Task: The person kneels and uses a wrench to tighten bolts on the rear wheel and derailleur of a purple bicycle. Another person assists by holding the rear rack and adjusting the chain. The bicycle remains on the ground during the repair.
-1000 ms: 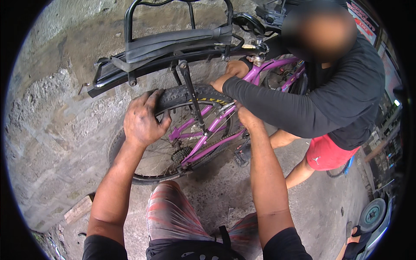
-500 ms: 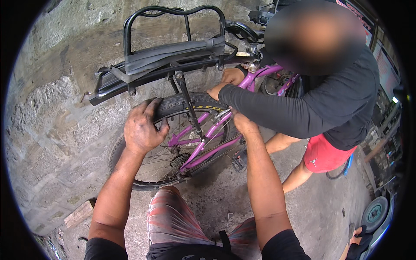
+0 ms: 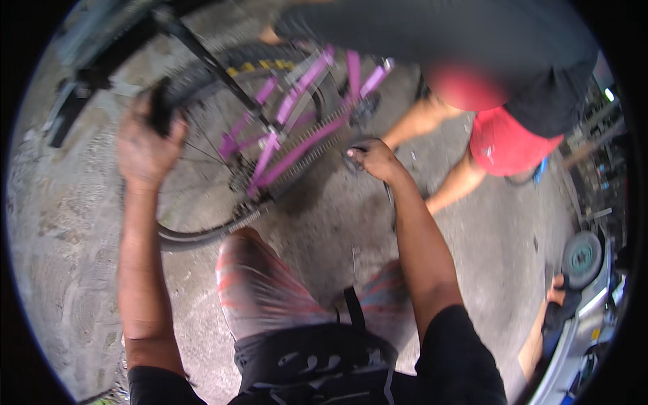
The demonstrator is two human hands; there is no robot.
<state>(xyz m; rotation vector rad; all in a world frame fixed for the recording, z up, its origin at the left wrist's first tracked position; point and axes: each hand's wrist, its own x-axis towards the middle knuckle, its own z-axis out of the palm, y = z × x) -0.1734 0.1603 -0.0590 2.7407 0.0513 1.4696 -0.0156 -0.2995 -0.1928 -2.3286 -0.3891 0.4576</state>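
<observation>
A purple bicycle [image 3: 297, 155] fills the upper left, its rear wheel nearest me. My left hand [image 3: 150, 145] is on the knobby rear tyre [image 3: 196, 82], which lies between the thumb and the fingers; motion blurs the fingertips. Lower and to the right, my right hand [image 3: 374, 160] is closed around the dark pedal [image 3: 354, 160], with the thumb towards the wheel. The chain [image 3: 307, 145] runs from the rear sprockets [image 3: 239, 181] towards the crank. Part of the pedal is hidden by my fingers.
Another person in a dark long sleeve [image 3: 378, 30] and red shorts [image 3: 509, 142] leans over the bicycle's front. A black rack strut [image 3: 209, 64] slants above the wheel. On the far right are a vehicle wheel [image 3: 582, 258] and part of another person's arm [image 3: 536, 337].
My right hand has left the frame near the seat tube and gone down to the pedal. My left hand stays on the tyre. The view has tipped downward, and the picture is blurred.
</observation>
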